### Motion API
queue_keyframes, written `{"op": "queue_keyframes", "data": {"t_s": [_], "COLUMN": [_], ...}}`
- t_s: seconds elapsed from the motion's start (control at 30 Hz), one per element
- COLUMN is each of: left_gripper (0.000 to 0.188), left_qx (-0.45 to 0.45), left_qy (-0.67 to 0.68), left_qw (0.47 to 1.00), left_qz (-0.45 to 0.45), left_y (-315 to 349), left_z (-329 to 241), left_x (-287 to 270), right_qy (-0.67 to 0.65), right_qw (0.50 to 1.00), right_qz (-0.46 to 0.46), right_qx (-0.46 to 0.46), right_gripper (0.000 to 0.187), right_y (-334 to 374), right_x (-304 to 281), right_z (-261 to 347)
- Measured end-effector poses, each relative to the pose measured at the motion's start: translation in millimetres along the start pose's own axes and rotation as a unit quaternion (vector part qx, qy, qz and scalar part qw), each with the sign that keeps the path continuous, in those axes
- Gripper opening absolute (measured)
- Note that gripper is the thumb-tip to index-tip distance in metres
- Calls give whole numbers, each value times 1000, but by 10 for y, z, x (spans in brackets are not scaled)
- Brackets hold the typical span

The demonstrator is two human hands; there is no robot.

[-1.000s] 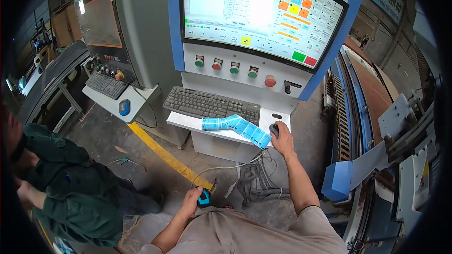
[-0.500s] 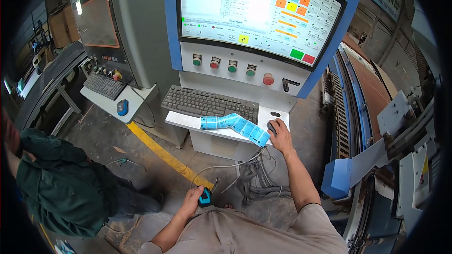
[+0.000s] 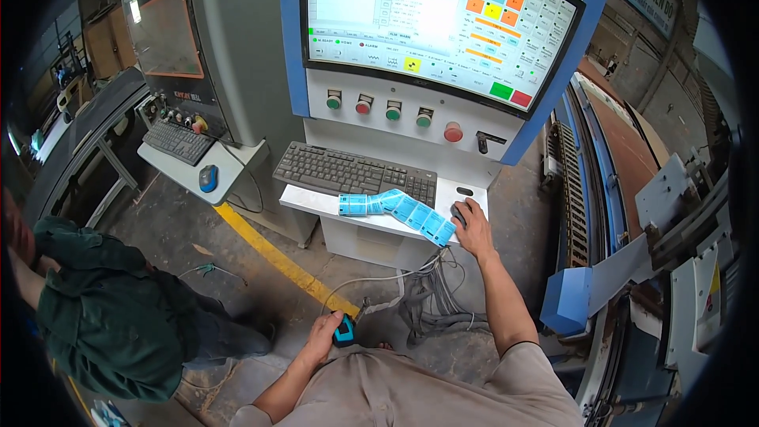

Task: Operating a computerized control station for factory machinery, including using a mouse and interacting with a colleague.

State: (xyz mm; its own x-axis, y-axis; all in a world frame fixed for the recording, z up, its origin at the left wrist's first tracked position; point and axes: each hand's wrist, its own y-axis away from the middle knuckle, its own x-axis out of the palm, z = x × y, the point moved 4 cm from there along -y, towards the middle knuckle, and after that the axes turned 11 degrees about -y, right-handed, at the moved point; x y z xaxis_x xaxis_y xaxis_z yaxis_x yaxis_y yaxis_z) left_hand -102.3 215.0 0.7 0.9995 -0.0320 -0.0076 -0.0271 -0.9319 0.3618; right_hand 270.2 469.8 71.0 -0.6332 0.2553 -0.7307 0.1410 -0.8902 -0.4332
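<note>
My right hand (image 3: 474, 228) is closed over a dark computer mouse (image 3: 458, 213) at the right end of a white shelf (image 3: 304, 199). Low in front of my body, my left hand (image 3: 322, 335) grips a teal and black tape measure (image 3: 344, 332). A strip of blue printed labels (image 3: 411, 213) lies bent across the shelf's front edge, its right end close to the mouse. Behind the labels sits a dark keyboard (image 3: 356, 174). The lit monitor (image 3: 443, 24) above shows a file list with one row highlighted, beside coloured on-screen buttons.
Push buttons and a red stop knob (image 3: 453, 133) line the panel under the screen. Grey cables (image 3: 443, 300) hang to the floor below the shelf. To the left, a person in a dark green shirt (image 3: 103, 308) stands near another console (image 3: 166, 39). Machine rails (image 3: 573, 190) run along the right.
The whole view has shifted very slightly. My right hand stays on the mouse and my left keeps the tape measure; the person at the left has moved their arm a little.
</note>
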Motion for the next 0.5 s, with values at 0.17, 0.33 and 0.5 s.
{"op": "queue_keyframes", "data": {"t_s": [0.17,0.33,0.5], "left_gripper": [45,46,45], "left_qx": [-10,-13,7], "left_qy": [0,-13,4], "left_qw": [1000,1000,1000], "left_qz": [3,1,-2], "left_y": [32,8,-28], "left_z": [-78,-50,-40], "left_x": [8,3,15], "right_qy": [0,-20,-7], "right_qw": [1000,1000,1000], "right_qz": [1,8,6], "right_qx": [-1,17,18], "right_gripper": [45,47,49], "right_y": [6,0,3], "right_x": [-6,-3,-18], "right_z": [-5,9,23]}}
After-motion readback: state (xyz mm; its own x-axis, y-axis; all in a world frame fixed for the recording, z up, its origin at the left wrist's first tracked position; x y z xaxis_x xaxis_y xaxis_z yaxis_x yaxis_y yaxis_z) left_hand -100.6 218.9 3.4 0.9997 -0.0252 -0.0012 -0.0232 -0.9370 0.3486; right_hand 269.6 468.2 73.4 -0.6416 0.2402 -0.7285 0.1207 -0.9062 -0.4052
